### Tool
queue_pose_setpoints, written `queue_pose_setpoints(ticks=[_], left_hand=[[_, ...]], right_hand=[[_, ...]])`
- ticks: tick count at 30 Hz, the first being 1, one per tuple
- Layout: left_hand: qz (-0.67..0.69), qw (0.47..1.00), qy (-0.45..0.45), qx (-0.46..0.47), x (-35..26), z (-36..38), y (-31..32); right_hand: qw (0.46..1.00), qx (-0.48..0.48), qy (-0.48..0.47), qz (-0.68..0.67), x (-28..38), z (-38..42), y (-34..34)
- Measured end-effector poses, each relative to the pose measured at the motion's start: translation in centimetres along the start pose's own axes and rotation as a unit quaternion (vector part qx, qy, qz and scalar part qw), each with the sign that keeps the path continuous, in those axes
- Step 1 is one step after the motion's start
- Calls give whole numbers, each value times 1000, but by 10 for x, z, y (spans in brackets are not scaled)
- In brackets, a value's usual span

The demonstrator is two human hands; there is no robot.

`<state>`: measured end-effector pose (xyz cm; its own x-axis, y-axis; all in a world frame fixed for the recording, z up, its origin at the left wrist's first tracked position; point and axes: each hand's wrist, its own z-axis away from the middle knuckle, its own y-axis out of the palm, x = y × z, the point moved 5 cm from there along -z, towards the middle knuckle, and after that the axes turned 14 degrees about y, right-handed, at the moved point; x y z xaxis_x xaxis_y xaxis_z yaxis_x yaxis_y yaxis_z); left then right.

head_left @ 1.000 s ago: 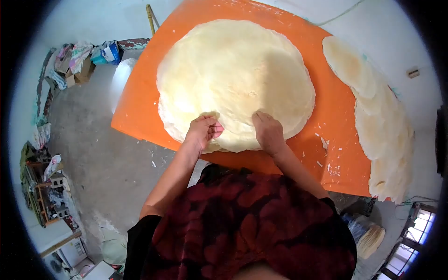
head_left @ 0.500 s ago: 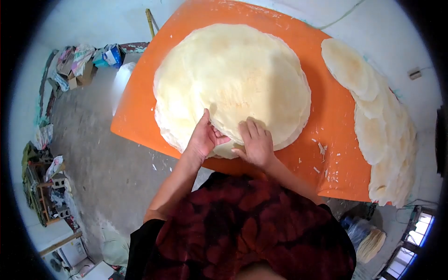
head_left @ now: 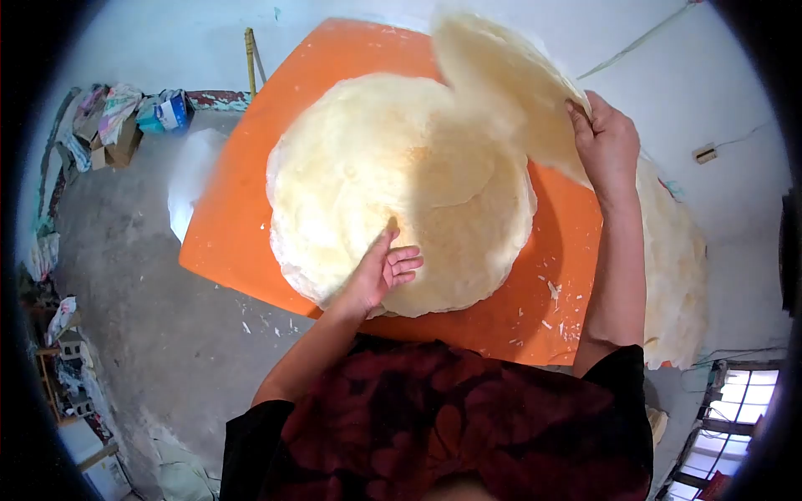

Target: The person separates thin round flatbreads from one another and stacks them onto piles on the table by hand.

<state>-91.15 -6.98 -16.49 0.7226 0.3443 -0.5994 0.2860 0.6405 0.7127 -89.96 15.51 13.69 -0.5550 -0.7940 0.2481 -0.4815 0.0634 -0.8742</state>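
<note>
A stack of large, round, thin flatbreads (head_left: 351, 175) lies on an orange-covered table (head_left: 225, 225). Over the near part of the stack is my left hand (head_left: 386, 271), palm turned inward, thumb and fingers apart, holding nothing. My right hand (head_left: 606, 138) is raised at the upper right and pinches the edge of one flatbread sheet (head_left: 510, 83). That sheet hangs in the air, blurred by motion, its lower left part above the stack. My right forearm partly covers a row of overlapping flatbreads (head_left: 672, 267) along the table's right side.
White flakes (head_left: 553, 290) are scattered on the orange surface to the right of the stack. Boxes and bags (head_left: 125, 125) stand against the wall at left. A white sheet-like thing (head_left: 188, 184) is beside the table's left edge. A barred window (head_left: 735, 409) is at lower right.
My right hand has moved from the stack's near edge up and right, lifting one flatbread away. My left hand has stayed near the stack's front, its fingers now free of the sheet.
</note>
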Motion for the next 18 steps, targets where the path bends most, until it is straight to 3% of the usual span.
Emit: queue_pose_setpoints(ticks=[2,3,5,7,8,9,10,11,13,18], left_hand=[[-31,999,18,-8,-4,1,0],[-44,998,43,-31,-10,0,-3],[-74,989,98,-77,-31,-7,-6],[-21,981,145,-130,-49,-15,-11],[3,979,147,-139,-52,-23,-17],[25,977,151,-147,-56,-30,-20],[24,972,154,-176,-60,-33,-18],[23,966,156,-205,-62,-35,-13],[11,959,152,-241,-65,-42,-15],[-38,946,127,-296,-67,-52,-21]], right_hand=[[994,-67,-72,38,22,12,0],[974,-158,-163,-6,16,18,27],[969,-156,-190,-19,25,27,84],[976,-108,-188,-3,35,44,156],[985,-9,-167,38,42,53,195],[973,-40,-211,-79,45,73,223],[967,3,-229,-108,50,90,237],[967,44,-246,-53,54,103,250],[969,-39,-215,-116,51,112,244],[968,165,-136,-134,46,93,250]])
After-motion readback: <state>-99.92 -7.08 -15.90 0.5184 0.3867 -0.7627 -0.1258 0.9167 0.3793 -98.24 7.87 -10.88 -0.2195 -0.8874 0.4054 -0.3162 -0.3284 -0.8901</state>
